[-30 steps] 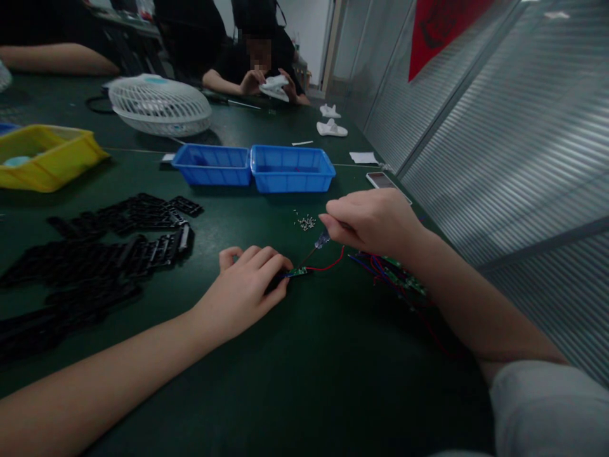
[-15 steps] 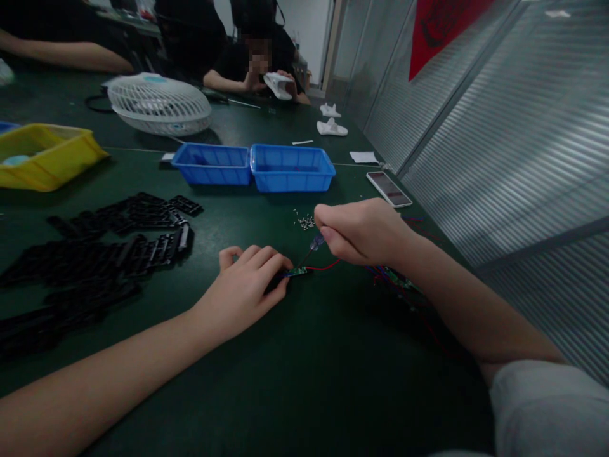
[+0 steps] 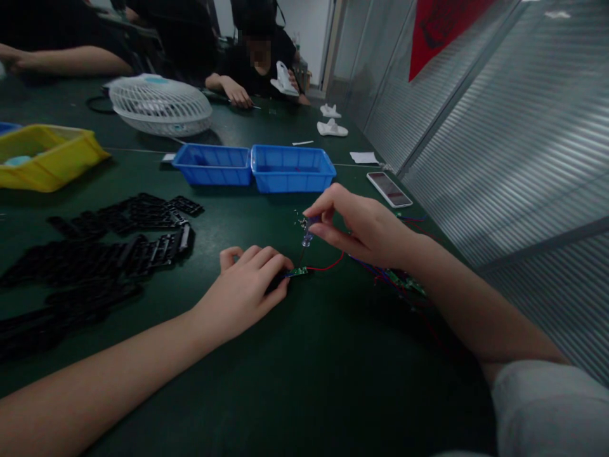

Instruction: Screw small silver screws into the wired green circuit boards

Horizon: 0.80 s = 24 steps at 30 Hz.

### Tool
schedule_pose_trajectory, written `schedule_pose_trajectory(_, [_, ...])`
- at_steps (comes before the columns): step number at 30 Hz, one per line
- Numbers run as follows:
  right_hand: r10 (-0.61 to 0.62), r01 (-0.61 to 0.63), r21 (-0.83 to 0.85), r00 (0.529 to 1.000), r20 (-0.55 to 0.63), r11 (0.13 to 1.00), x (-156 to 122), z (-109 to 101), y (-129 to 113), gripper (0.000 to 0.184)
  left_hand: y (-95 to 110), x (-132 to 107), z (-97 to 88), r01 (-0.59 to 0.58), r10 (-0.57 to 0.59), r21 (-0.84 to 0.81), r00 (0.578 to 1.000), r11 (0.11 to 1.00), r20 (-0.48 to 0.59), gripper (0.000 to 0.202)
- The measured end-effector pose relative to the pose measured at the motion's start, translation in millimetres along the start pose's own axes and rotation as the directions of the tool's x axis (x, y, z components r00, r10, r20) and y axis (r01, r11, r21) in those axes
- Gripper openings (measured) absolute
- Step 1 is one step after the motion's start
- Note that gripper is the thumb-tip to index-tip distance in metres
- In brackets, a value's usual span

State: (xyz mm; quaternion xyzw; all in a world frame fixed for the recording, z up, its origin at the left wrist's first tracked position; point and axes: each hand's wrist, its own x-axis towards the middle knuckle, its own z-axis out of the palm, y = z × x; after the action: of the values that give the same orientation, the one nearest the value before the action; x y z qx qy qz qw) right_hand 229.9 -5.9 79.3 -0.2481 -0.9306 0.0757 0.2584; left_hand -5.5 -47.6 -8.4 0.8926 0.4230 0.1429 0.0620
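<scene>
Left hand [image 3: 245, 282] grasps small green circuit board [image 3: 299, 271] low at dark-green counter [image 3: 304, 381], apparently to steady it; right hand [image 3: 368, 228] pinches translucent purplish-handled screwdriver [image 3: 307, 240], shaft angled down at board, probably for fine control.

The right one of the two blue boxes [image 3: 293, 184] is smooth plastic with a bit of shine. In front of it, the screwdriver [image 3: 307, 240] has a see-through plastic handle and a thin metal rod. Left of it are black plastic pieces [image 3: 157, 247], some shiny. Right of it lie a glossy-faced phone [image 3: 389, 189] and dull white paper [image 3: 363, 157].
</scene>
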Motion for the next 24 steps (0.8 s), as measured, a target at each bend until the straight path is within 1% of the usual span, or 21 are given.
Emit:
schedule_pose_trajectory(3, [-0.026,0.026,0.052,1.000,-0.011,0.998,1.8,-4.8,3.0,0.017,-0.2,-0.4,0.4,-0.001,0.001,0.005,1.000,1.000,-0.010,0.018])
schedule_pose_trajectory(7, [-0.059,0.062,0.057,0.997,-0.048,0.996,3.7,-9.5,6.3,0.014,-0.7,0.0,0.3,-0.003,0.003,0.000,1.000,1.000,-0.017,0.018])
schedule_pose_trajectory(10, [-0.050,0.052,0.042,0.997,-0.067,0.998,4.1,-9.9,8.3,0.015,-0.7,0.2,0.1,-0.001,0.001,-0.006,1.000,1.000,-0.014,0.018])
schedule_pose_trajectory(15, [-0.019,0.019,0.021,0.999,-0.028,1.000,4.0,-8.3,8.6,0.021,-0.1,-0.8,0.2,0.003,-0.003,0.000,1.000,1.000,-0.010,0.017])
schedule_pose_trajectory(19, [0.053,-0.052,-0.080,0.999,0.013,0.995,3.2,-7.6,4.7,0.031,0.8,-0.6,0.1,0.005,-0.005,0.009,1.000,1.000,-0.005,0.017])
schedule_pose_trajectory(22, [0.075,-0.072,-0.166,0.997,0.012,0.983,2.2,-5.8,-0.2,0.043,1.7,0.3,-0.4,0.007,-0.007,0.008,1.000,1.000,-0.001,0.018])
schedule_pose_trajectory(24, [0.090,-0.087,-0.253,0.996,0.003,0.964,1.4,-3.4,-3.7,0.049,2.1,1.0,-0.8,0.007,-0.007,0.005,1.000,1.000,-0.001,0.018])
